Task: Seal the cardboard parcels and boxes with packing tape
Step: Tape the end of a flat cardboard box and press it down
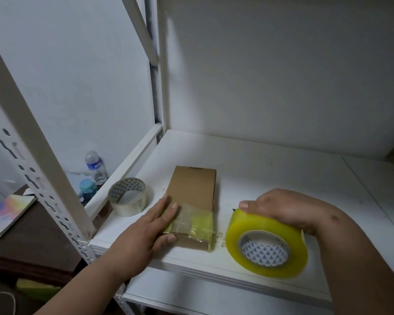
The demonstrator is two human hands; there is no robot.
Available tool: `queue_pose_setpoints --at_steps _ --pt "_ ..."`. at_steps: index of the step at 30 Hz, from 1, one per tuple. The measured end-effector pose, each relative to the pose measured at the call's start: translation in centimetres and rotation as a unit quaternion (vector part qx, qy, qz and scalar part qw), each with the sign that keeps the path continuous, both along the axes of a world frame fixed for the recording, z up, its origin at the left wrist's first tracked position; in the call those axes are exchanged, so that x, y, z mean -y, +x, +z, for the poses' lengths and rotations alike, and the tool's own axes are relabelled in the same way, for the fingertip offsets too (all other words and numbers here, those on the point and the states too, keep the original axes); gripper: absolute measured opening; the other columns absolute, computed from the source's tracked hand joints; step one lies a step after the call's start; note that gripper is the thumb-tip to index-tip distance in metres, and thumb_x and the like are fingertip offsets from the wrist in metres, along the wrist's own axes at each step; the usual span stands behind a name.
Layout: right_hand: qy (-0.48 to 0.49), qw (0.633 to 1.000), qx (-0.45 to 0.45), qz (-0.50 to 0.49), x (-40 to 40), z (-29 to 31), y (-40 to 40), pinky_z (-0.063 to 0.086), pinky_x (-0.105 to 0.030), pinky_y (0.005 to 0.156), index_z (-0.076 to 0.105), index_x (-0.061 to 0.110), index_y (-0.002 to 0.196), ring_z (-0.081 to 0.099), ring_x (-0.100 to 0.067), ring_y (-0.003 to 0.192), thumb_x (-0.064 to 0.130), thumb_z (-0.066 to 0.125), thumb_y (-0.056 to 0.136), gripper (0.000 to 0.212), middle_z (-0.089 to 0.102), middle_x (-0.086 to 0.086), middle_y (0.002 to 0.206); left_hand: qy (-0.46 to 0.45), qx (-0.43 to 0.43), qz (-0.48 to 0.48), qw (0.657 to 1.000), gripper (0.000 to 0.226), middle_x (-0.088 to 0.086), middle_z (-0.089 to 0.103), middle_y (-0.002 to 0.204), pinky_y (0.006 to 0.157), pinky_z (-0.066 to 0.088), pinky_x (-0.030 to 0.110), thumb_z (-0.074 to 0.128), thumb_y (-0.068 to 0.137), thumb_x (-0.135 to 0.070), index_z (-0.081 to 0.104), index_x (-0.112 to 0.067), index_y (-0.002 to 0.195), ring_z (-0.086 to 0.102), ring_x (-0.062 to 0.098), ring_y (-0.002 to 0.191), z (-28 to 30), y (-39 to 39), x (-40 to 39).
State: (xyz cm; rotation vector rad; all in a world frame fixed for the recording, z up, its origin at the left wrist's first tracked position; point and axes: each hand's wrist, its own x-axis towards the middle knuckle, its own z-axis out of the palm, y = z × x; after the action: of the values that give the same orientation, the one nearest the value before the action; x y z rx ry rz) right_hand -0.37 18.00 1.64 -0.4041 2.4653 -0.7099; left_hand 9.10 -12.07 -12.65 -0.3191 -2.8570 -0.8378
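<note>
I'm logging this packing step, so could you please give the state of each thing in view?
cardboard box: lying flat, closed, near end taped
big tape roll: on edge, gripped
small tape roll: lying flat, untouched
left hand: flat, pressing tape
right hand: gripping big roll
water bottle: upright, capped

1. A small brown cardboard box [192, 196] is lying flat near the shelf's [271, 169] front edge, yellowish tape [197, 223] crossing its near end.
2. A thick yellow tape roll [267, 244] is standing tilted just right of the box.
3. A thinner clear roll [127, 196] is sitting just left of the box.

2 bare forearms, hands [146, 226] unsleeved, ungloved, no jewellery visible.
</note>
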Motion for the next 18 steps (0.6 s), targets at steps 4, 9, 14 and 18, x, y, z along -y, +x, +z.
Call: queue_pose_setpoints --at_steps 4,9,14,18 --pt "0.038 0.999 -0.024 0.008 0.0 0.3 0.2 0.054 -0.037 0.082 0.067 0.022 0.084 0.067 -0.019 0.085 0.078 0.050 0.075 0.059 0.069 0.000 0.089 -0.056 -0.004 0.003 0.998 0.053 -0.023 -0.003 0.162 0.116 0.027 0.033 0.019 0.090 -0.077 0.018 -0.066 0.142 0.015 0.005 0.148 0.1 0.1 -0.3" --pt "0.083 0.993 -0.085 -0.012 0.9 0.2 0.4 0.053 -0.032 0.082 0.067 0.030 0.096 0.061 -0.009 0.089 0.074 0.059 0.076 0.049 0.064 0.009 0.098 -0.225 -0.090 -0.009 0.970 0.054 -0.001 0.021 0.163 0.117 0.019 0.042 0.021 0.101 -0.049 0.034 -0.034 0.151 0.021 0.017 0.149 1.1 0.2 -1.8" --pt "0.091 0.992 -0.088 -0.004 1.0 0.7 0.7 0.052 -0.030 0.079 0.067 0.031 0.097 0.060 -0.008 0.089 0.068 0.063 0.079 0.041 0.063 0.011 0.100 -0.262 -0.083 0.007 0.962 0.061 -0.004 0.033 0.157 0.115 0.019 0.034 0.035 0.097 -0.052 0.036 -0.023 0.151 0.032 0.016 0.145 0.2 -0.1 -3.1" --pt "0.075 0.994 -0.084 -0.009 0.3 0.3 1.0 0.052 -0.031 0.081 0.066 0.034 0.095 0.059 -0.008 0.092 0.070 0.061 0.079 0.039 0.061 0.013 0.100 -0.265 -0.082 0.029 0.960 0.064 0.002 0.043 0.151 0.112 0.023 0.032 0.030 0.099 -0.052 0.040 -0.014 0.149 0.042 0.019 0.139 0.4 -0.1 -3.3"
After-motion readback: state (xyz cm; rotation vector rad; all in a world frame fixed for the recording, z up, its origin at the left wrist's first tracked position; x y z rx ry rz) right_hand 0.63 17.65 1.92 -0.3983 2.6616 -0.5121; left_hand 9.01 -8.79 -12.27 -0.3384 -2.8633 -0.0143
